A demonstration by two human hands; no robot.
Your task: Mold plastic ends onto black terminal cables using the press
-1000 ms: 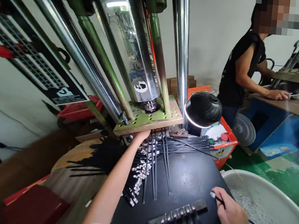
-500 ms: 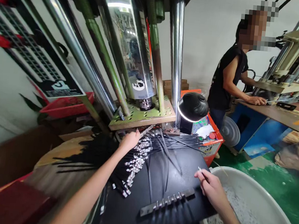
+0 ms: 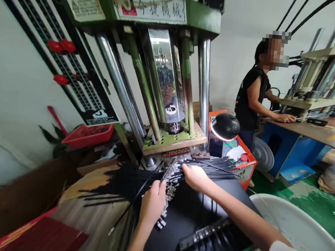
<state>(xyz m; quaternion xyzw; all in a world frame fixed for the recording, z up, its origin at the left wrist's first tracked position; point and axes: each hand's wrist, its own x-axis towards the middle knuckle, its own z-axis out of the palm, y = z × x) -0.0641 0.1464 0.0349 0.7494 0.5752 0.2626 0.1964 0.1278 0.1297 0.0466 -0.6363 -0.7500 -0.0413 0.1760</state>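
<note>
My left hand [image 3: 154, 199] is closed round the near end of a narrow metal strip [image 3: 168, 172], tilted up toward the press [image 3: 173, 140]. My right hand [image 3: 193, 176] is at the right of the strip, its fingers pinched together near the pile of cables; what they hold, if anything, is too small to tell. Black cables with silvery ends [image 3: 170, 196] lie in a heap under and around both hands. Nearer on the black surface [image 3: 173, 244] rests a metal bar fixture [image 3: 204, 235] with several black cables in its slots.
A black lamp [image 3: 225, 126] is lit right of the press, beside an orange box [image 3: 247, 173]. A large white tub [image 3: 295, 211] stands at the lower right. Another person [image 3: 250, 98] works at a machine behind. A red basket [image 3: 88, 135] is at the left.
My right hand has moved from the right side of the black surface to the cable ends by the press. My left hand has come nearer with the strip. The view has shifted.
</note>
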